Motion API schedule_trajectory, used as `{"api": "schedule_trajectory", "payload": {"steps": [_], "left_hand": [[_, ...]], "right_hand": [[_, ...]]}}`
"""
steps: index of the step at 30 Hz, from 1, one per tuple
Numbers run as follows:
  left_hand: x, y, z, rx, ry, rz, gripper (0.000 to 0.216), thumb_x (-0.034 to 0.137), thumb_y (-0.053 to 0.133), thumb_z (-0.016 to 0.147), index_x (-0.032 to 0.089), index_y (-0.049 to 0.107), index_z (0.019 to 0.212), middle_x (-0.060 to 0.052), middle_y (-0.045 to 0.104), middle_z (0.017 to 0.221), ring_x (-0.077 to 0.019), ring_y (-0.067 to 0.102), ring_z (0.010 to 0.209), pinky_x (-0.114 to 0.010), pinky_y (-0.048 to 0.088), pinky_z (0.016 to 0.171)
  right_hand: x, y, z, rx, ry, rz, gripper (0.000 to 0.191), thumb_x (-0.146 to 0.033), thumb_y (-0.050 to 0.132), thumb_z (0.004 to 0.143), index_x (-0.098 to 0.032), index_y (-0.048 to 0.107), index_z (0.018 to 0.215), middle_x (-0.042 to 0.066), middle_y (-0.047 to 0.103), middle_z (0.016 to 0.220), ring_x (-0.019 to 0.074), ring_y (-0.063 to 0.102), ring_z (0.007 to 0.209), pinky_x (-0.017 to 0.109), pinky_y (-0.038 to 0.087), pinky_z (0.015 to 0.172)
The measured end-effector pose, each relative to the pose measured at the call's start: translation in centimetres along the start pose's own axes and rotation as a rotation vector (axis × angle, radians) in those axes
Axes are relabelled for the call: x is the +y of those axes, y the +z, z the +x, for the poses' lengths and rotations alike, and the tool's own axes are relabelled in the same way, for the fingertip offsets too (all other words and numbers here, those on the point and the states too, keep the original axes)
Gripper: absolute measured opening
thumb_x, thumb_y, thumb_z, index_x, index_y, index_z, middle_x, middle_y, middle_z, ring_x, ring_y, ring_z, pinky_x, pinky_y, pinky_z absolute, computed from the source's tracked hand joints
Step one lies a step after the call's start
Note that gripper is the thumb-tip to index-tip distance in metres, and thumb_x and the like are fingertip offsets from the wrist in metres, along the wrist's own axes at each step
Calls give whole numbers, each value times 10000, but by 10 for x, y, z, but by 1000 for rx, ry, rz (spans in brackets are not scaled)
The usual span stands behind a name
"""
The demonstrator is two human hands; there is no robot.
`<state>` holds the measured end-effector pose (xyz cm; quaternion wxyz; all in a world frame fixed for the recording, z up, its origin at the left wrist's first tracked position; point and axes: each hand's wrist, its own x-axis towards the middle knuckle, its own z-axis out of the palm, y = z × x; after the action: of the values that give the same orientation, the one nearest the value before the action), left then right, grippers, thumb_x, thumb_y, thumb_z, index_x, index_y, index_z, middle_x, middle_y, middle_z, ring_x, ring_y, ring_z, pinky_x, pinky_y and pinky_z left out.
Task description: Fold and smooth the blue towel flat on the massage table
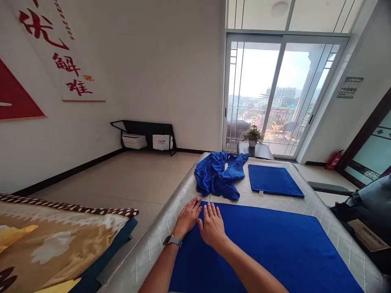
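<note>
A large blue towel (275, 248) lies spread flat on a quilted silver mattress (320, 211). My left hand (187, 217) rests flat at the towel's far left corner, fingers stretched out, a watch on its wrist. My right hand (211, 226) lies flat beside it on the towel, fingers spread, touching the left hand. Beyond them a crumpled blue towel (218, 174) sits in a heap. To its right lies a neatly folded blue towel (273, 180).
A patterned brown and yellow blanket (51, 240) lies at the left. A small potted plant (252, 136) stands on a dark table before the sliding glass door (281, 93). A low black rack (146, 136) holds white boxes. A fire extinguisher (334, 159) stands at right.
</note>
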<state>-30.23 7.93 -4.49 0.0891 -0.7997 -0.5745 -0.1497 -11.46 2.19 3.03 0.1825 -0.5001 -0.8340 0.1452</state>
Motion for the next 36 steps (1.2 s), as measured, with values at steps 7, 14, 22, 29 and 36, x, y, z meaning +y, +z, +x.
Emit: {"api": "schedule_trajectory", "payload": {"steps": [7, 14, 22, 29, 36], "left_hand": [[1, 2, 3, 17, -69, -59, 500, 270, 395, 1033, 190, 471, 1521, -149, 502, 1559, -318, 405, 1478, -550, 400, 1170], [0, 2, 3, 5, -73, -63, 499, 299, 374, 1048, 173, 472, 1521, -156, 477, 1575, -309, 415, 1472, -536, 375, 1186], [4, -4, 4, -1, -126, -121, 506, 394, 364, 1062, 220, 463, 1527, -111, 495, 1573, -279, 407, 1479, -502, 344, 1208], [4, -4, 4, -13, -142, -113, 525, 427, 342, 1061, 218, 468, 1526, -102, 483, 1583, -277, 396, 1486, -487, 337, 1215], [3, -1, 4, -25, -145, -100, 544, 429, 337, 1061, 180, 459, 1529, -132, 440, 1607, -270, 396, 1487, -488, 326, 1222]], "right_hand": [[17, 8, -1, -55, 95, -5, 718, -540, 301, 1027, -109, 295, 1602, 124, 220, 1675, 281, 152, 1563, 498, 91, 1271], [56, -12, -14, -52, 178, -70, 691, -518, 280, 1035, -137, 275, 1612, 103, 232, 1678, 272, 156, 1564, 485, 76, 1268], [119, -42, -43, -51, 279, -190, 698, -536, 217, 1036, -157, 257, 1620, 67, 255, 1676, 251, 157, 1565, 463, 100, 1263], [198, -77, -87, -4, 418, -295, 716, -544, 215, 1020, -149, 284, 1613, 68, 266, 1672, 242, 173, 1562, 446, 119, 1260], [306, -118, -152, 69, 616, -432, 754, -549, 194, 990, -127, 306, 1605, 82, 283, 1670, 255, 202, 1555, 462, 156, 1257]]}}
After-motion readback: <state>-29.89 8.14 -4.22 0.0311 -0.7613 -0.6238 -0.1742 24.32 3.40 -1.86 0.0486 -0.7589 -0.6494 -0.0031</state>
